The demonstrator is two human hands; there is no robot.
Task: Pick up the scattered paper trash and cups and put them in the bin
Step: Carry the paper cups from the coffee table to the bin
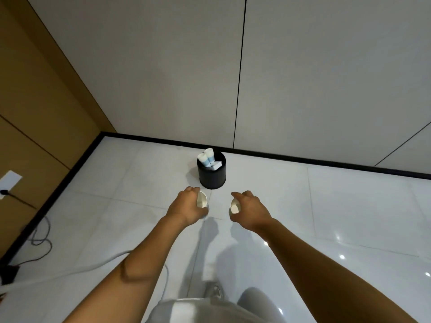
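Observation:
A black round bin (211, 177) stands on the white tiled floor near the far wall. Paper cups with blue bands (206, 157) and a piece of white paper (215, 165) stick out of its top. My left hand (186, 207) is closed around a white paper cup (201, 199), its mouth turned toward the right. My right hand (248, 207) grips a second white paper cup (234, 206), with its mouth facing left. Both hands hover above the floor, just short of the bin on my side.
A white cable (70, 270) runs across the floor at the lower left. Dark cords (39, 241) trail from a wall socket (7, 183) on the brown left wall. Grey walls with a black skirting board (303, 159) close off the corner behind the bin.

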